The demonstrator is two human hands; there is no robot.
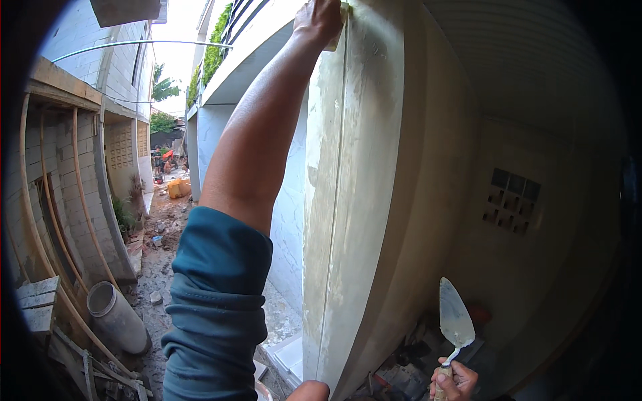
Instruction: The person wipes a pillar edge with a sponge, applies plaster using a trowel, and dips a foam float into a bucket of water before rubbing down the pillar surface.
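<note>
Metal trowel [456,319] juts above right hand [457,381] holding it; left hand [317,21] holds yellowish block [332,45]

Down on my feed, the muddy ground [150,271] runs away along the passage, and here's a large grey drum [120,319] on it at the left, mouth open. Just right of that I've got a pale stone [156,298]; farther up, a small blue thing [157,240], too small to name, then a yellow container [178,188] well back. Over by the pillar's foot, the pale floor [284,314] carries a flat white piece [291,357]. Right side, dark jumbled clutter [414,354] covers the shadowed floor.
</note>
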